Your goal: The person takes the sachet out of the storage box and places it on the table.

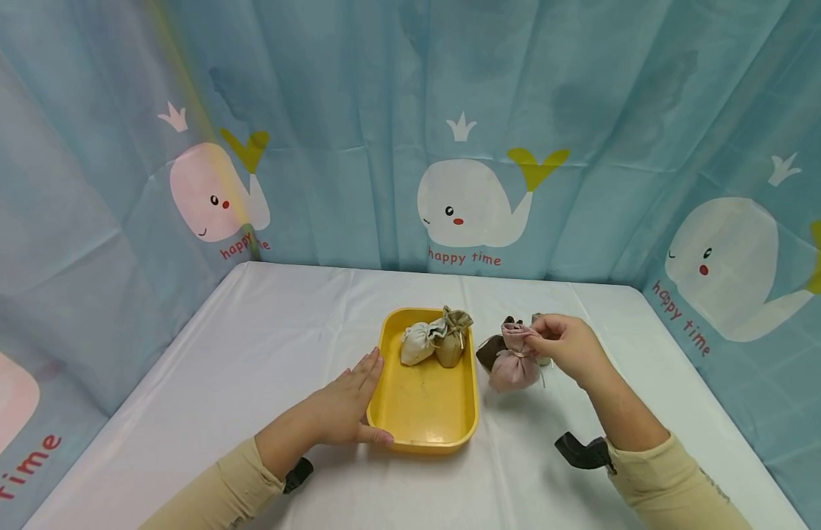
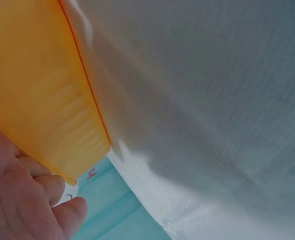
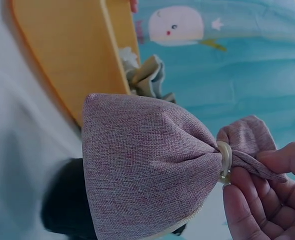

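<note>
My right hand [image 1: 569, 346] pinches a pink drawstring pouch [image 1: 514, 370] by its gathered neck, right of the yellow tray [image 1: 423, 430]. The right wrist view shows thumb and fingers at the cloth above the cord of the pink pouch [image 3: 147, 160]. Against the tray's left rim rests my left hand [image 1: 344, 403], its fingers straight along the side and thumb at the near corner. Inside the tray's far end sit a white pouch [image 1: 418, 344] and an olive pouch [image 1: 451, 349], side by side.
Behind the pink pouch stands a dark brown pouch [image 1: 490, 352], partly hidden. Another greyish pouch [image 1: 537, 318] shows behind the right hand's fingers. A white cloth [image 1: 284, 316] covers the table, and a blue whale-print curtain [image 1: 344, 199] encloses its back and sides.
</note>
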`<state>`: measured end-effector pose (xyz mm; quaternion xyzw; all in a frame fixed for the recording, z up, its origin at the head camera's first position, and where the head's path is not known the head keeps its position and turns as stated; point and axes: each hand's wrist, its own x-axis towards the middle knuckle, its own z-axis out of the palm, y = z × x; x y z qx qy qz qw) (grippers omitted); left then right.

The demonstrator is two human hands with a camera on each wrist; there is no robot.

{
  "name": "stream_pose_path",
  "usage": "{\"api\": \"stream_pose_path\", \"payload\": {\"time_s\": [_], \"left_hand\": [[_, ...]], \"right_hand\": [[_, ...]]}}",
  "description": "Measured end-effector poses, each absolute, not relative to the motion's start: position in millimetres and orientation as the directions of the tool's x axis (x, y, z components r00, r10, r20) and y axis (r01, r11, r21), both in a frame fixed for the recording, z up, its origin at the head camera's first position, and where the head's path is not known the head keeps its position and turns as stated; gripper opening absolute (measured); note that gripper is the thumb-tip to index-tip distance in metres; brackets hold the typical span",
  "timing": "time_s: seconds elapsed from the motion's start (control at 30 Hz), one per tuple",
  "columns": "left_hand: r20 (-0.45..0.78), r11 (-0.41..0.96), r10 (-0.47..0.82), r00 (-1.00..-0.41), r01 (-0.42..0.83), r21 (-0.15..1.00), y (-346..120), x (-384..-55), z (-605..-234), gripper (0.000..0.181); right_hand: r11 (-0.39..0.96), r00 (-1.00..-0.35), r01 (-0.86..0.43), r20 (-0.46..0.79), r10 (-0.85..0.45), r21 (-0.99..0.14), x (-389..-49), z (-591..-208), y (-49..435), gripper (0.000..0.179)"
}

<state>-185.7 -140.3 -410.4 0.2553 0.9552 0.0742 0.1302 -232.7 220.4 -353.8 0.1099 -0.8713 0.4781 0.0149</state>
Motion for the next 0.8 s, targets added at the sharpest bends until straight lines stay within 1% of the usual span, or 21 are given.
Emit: {"api": "stream_pose_path", "payload": {"time_s": [0.27, 0.47, 0.8], "left_hand": [[-0.206, 0.856, 0.511, -0.834, 0.475, 0.203, -141.3, -185.4, -412.3, 0.125], [-0.198, 0.856, 0.511, -0.836, 0.474, 0.207, -141.6, -185.2, -412.7, 0.125], [-0.197, 0.856, 0.509, -0.838, 0.469, 0.217, -142.0, -184.3, -412.6, 0.124]], "right_hand": [[0.48, -0.982, -0.162, 0.091, -0.168, -0.862, -229.8, -373.4, 223.5, 0.012], [0.487, -0.986, -0.137, 0.072, -0.149, -0.863, -231.4, -386.0, 224.9, 0.01], [0.459, -0.99, -0.101, 0.044, -0.132, -0.883, -232.1, -402.5, 226.8, 0.013]]}}
